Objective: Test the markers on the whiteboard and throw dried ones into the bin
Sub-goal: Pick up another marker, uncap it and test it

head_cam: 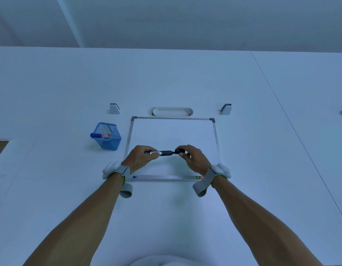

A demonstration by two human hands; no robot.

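A small whiteboard (172, 135) with a metal frame lies flat on the white table. Above its near half I hold a black marker (163, 153) level. My left hand (140, 158) grips the marker's barrel. My right hand (192, 157) pinches the black cap (180, 151) at the marker's right end; the cap sits just off the tip. A blue mesh bin (108, 138) stands left of the whiteboard, and a blue-capped marker (99, 135) lies tilted in it, its cap end sticking out over the rim.
A white oval cable port (170, 111) sits just behind the whiteboard. Two small white brackets (114, 108) (226, 109) stand at the back left and back right of it. A table seam (293, 127) runs diagonally on the right.
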